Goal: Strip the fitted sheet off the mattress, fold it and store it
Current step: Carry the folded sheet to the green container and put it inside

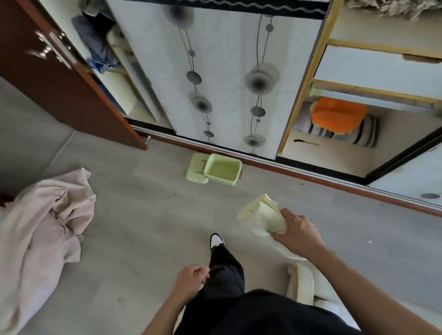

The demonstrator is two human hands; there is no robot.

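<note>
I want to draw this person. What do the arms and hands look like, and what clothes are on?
Both arms are bare, no sleeves showing. The left hand has nothing on it. The right hand may have a thin ring, too small to be sure. Black clothes and a black-and-white shoe.

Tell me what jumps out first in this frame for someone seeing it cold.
The right hand, low and right of centre, is closed around a pale yellow cloth bundle held above the grey floor. On the left, a crumpled pink sheet lies in a heap, while the left hand hangs empty beside the person's dark trouser leg. Ahead, a wardrobe's patterned sliding door dominates, with a small green tub on the floor before it.
</note>
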